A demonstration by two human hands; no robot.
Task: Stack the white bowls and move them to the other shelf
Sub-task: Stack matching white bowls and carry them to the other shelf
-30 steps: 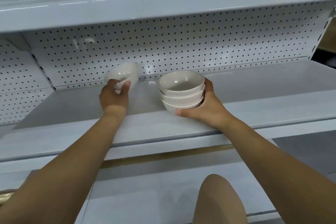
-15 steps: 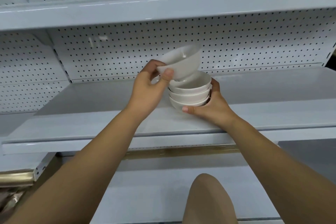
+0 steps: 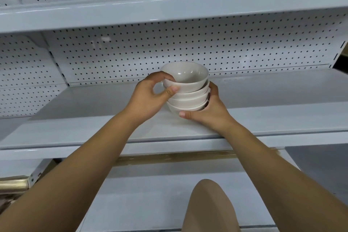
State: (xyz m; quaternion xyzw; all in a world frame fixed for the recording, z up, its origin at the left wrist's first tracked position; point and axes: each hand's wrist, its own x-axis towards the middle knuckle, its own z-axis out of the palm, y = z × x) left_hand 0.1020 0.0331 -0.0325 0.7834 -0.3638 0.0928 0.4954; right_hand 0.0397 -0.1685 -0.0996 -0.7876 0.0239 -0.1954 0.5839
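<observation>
Nearest, a knee (image 3: 207, 205) rises over the lower shelf (image 3: 141, 203). Beyond, the right hand (image 3: 212, 117) cups the stack of white bowls (image 3: 188, 102) on the middle shelf (image 3: 84, 117). The left hand (image 3: 148, 98), pinching the fourth bowl (image 3: 186, 78) by its rim, has just seated it on top. Stacking looks done; moving remains.
</observation>
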